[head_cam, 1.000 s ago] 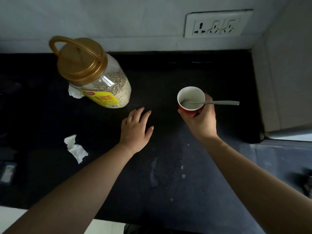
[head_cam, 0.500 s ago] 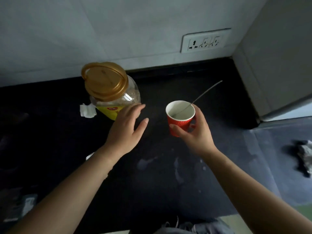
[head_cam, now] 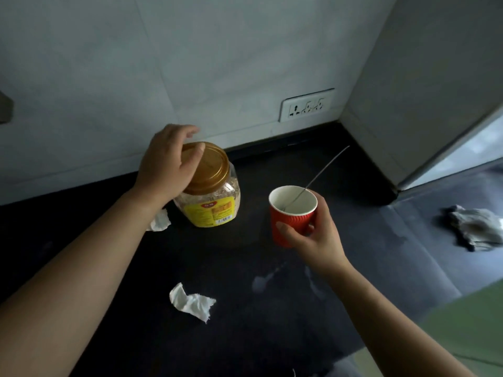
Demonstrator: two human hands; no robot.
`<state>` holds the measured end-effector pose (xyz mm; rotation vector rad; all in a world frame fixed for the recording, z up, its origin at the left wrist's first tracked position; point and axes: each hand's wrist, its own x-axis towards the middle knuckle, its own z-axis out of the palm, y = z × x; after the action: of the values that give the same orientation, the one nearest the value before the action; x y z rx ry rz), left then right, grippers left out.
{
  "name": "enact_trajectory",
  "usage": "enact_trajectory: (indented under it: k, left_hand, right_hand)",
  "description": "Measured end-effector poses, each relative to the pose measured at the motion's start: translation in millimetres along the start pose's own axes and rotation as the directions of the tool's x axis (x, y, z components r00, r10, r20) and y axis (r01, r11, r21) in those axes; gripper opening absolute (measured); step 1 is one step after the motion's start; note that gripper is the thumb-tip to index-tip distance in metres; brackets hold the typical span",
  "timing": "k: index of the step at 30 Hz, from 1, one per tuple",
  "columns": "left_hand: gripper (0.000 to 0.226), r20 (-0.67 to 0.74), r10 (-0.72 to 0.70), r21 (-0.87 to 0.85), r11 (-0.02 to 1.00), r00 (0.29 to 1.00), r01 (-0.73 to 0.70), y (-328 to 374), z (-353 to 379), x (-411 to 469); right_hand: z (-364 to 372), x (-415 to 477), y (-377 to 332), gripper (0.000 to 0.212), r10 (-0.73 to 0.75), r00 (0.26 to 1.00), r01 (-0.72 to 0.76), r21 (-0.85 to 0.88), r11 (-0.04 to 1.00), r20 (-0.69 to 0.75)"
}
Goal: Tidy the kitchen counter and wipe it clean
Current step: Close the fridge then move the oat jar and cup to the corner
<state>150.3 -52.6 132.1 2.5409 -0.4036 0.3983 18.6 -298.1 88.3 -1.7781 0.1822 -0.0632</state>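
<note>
Counter [head_cam: 245, 336], dark and smeared, carries one oat jar [head_cam: 209, 197] at the far left, its gold lid under the left hand [head_cam: 168, 164], fingers curled over it. Right hand [head_cam: 315, 235] grips one red cup [head_cam: 292, 216] holding one spoon [head_cam: 321, 172]. Two tissue scraps [head_cam: 192, 302] lie near; one grey cloth [head_cam: 476, 227] right.

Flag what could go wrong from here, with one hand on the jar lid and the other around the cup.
The spoon leans loose in the red cup held by the right hand; a tilt could tip it out. The left hand grips the jar only by its gold lid; lifting that way may fail if the lid is loose.
</note>
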Motion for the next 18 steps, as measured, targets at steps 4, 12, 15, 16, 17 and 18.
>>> enact_trajectory:
  k: [4,12,15,16,17,18]
  left_hand:
    - [0.025,0.043,0.018,-0.028,0.999,0.999,-0.017,-0.1,12.2,5.4]
    - [0.025,-0.015,0.017,-0.109,0.994,1.000,-0.019,1.0,12.2,-1.8]
    - [0.022,-0.067,0.020,-0.111,0.993,0.998,-0.027,4.7,13.5,-11.6]
    - [0.021,-0.075,0.028,-0.107,0.994,0.997,-0.036,6.8,12.7,-13.9]
    - [0.021,-0.082,0.045,-0.100,0.994,0.996,-0.054,10.0,10.5,-14.8]
    - [0.020,-0.093,0.067,-0.089,0.993,0.993,-0.076,14.3,6.4,-15.1]
  right_hand:
    - [7.6,-13.5,-2.0,0.058,0.021,0.998,-0.016,0.072,0.997,-0.067]
    - [18.4,-29.0,-4.6,0.055,0.046,0.984,-0.023,0.131,0.991,-0.172]
    - [14.6,-38.7,-7.9,0.060,0.039,0.978,-0.016,0.112,0.994,-0.206]
    - [12.5,-41.4,-8.8,0.061,0.033,0.978,-0.013,0.098,0.995,-0.207]
    - [9.9,-44.4,-10.0,0.062,0.029,0.979,-0.011,0.092,0.996,-0.204]
    - [7.2,-46.9,-10.7,0.063,0.028,0.979,-0.010,0.092,0.996,-0.200]
